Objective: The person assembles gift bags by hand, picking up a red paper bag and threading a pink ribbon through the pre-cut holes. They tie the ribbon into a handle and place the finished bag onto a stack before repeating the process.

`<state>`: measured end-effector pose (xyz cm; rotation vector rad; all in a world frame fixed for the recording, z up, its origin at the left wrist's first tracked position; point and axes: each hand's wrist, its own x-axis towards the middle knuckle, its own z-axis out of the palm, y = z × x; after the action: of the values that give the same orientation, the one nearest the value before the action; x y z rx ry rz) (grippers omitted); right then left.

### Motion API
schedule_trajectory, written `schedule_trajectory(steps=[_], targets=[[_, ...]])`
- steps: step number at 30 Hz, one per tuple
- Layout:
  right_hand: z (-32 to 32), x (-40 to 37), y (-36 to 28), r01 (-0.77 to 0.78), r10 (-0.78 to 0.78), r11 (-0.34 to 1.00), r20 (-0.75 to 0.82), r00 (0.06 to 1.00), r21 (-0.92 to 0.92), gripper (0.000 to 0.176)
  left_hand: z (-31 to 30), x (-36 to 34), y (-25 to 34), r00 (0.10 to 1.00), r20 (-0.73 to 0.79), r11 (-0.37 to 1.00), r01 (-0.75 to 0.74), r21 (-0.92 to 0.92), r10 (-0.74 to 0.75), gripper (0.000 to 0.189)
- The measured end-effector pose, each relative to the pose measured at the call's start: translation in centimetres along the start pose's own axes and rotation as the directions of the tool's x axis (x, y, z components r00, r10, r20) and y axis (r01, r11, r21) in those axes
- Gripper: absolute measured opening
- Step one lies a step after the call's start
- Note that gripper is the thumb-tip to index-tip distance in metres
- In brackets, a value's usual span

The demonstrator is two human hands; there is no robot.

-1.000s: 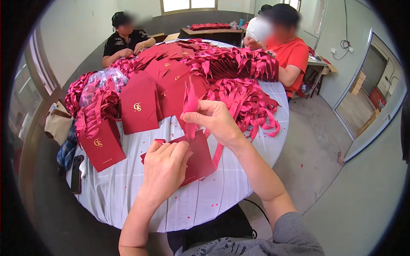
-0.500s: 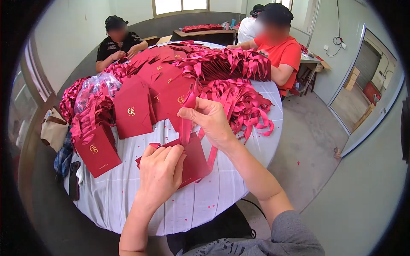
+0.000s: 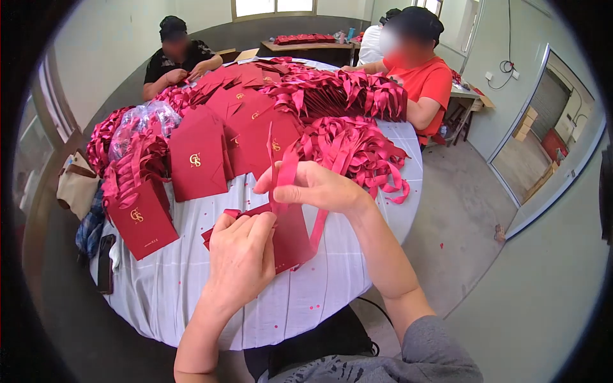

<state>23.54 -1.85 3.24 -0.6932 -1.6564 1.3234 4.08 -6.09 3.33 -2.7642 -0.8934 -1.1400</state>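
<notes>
Head view showed at least one red bag (image 3: 291, 237) under and to the right of the left hand (image 3: 242, 252), whose curled fingers pinched its top edge. Above that bag, the right hand (image 3: 325, 188) curved thumb and fingers about one ribbon (image 3: 288, 175); how firmly could not be told. Beyond the bag were three people (image 3: 421, 89); left of it, one phone (image 3: 105, 265).
</notes>
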Motion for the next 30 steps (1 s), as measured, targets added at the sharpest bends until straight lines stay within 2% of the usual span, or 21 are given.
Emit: schedule_trajectory(steps=[2,3,4,7,9,11,12,13,14,15,16,18,19,21,22,23,25,26,28,30], targets=[[-0.2,0.0,0.4,0.076,-0.064,0.991,0.109,0.992,-0.114,0.031,0.0,0.0,0.0,1.0,0.004,1.0,-0.002,0.004,0.002,0.016],[-0.2,0.0,0.4,0.008,0.002,0.996,0.116,0.993,-0.09,0.027,-0.1,0.0,0.0,1.0,0.004,1.0,-0.006,0.008,0.006,0.016],[-0.1,0.0,0.3,0.007,0.004,0.996,0.119,0.993,-0.092,0.027,0.0,0.0,0.0,1.0,0.001,1.0,-0.004,0.008,0.004,0.016],[0.5,0.2,0.1,-0.052,0.042,0.987,-0.067,0.997,-0.153,0.019,-0.1,0.0,-0.2,1.0,0.011,1.0,0.005,0.021,-0.005,0.016],[0.7,0.7,0.9,-0.066,0.055,0.992,-0.099,0.994,-0.108,0.017,0.0,-0.1,-0.7,1.0,0.002,1.0,-0.001,-0.006,0.001,0.016],[1.3,0.8,1.2,0.017,-0.045,0.984,-0.155,0.987,-0.179,0.015,-0.6,-0.3,-1.6,0.999,0.007,0.995,0.051,-0.087,-0.051,0.018],[1.6,0.9,1.3,0.077,-0.116,0.973,-0.177,0.977,-0.216,0.016,-1.3,-0.3,-1.9,0.993,-0.009,0.964,0.109,-0.243,-0.114,0.021],[2.0,0.9,1.0,0.128,-0.186,0.955,-0.206,0.961,-0.267,0.018,-2.3,0.0,-2.2,0.989,-0.109,0.978,0.076,-0.192,-0.098,0.019],[1.6,1.1,1.6,0.122,-0.197,0.941,-0.215,0.957,-0.316,0.018,-2.9,-0.1,-2.7,0.967,-0.208,0.984,0.119,-0.131,-0.145,0.016],[1.7,1.1,1.5,0.116,-0.192,0.946,-0.232,0.954,-0.303,0.018,-3.7,-0.2,-3.3,0.954,-0.265,0.99,0.139,-0.022,-0.14,0.017],[1.8,1.1,1.5,0.123,-0.198,0.944,-0.227,0.953,-0.307,0.019,-4.0,-0.4,-4.0,0.937,-0.276,0.977,0.212,-0.035,-0.213,0.01],[2.0,1.1,1.6,0.159,-0.251,0.917,-0.219,0.943,-0.367,0.021,-4.1,-0.7,-4.6,0.905,-0.166,0.92,0.38,-0.095,-0.391,0.009],[2.1,1.1,1.7,0.159,-0.246,0.92,-0.211,0.946,-0.358,0.021,-3.9,-0.7,-5.2,0.908,-0.164,0.923,0.381,-0.061,-0.386,0.019],[2.3,0.9,1.7,0.153,-0.257,0.907,-0.227,0.939,-0.393,0.022,-3.7,-1.0,-6.1,0.894,0.01,0.892,0.448,-0.065,-0.448,0.028],[2.2,0.9,1.7,0.147,-0.275,0.876,-0.224,0.935,-0.459,0.022,-4.0,-0.7,-6.0,0.859,0.145,0.864,0.501,-0.047,-0.49,0.036],[2.3,0.9,1.7,0.148,-0.274,0.877,-0.221,0.936,-0.457,0.022,-4.0,-0.3,-6.1,0.858,0.143,0.863,0.504,-0.046,-0.494,0.036],[2.5,1.1,1.8,0.179,-0.322,0.851,-0.221,0.921,-0.494,0.022,-4.0,0.5,-6.6,0.776,0.358,0.792,0.594,-0.138,-0.519,0.038],[2.5,1.1,1.9,0.182,-0.322,0.85,-0.215,0.922,-0.494,0.022,-3.4,0.6,-7.7,0.8,0.388,0.796,0.563,-0.221,-0.458,0.038],[2.5,1.2,2.1,0.222,-0.358,0.843,-0.204,0.911,-0.49,0.022,-2.7,1.0,-8.5,0.765,0.446,0.638,0.639,-0.43,-0.465,0.035],[2.6,1.1,2.3,0.233,-0.374,0.83,-0.197,0.906,-0.507,0.021,-2.6,1.4,-8.9,0.75,0.474,0.602,0.657,-0.454,-0.461,0.028]])
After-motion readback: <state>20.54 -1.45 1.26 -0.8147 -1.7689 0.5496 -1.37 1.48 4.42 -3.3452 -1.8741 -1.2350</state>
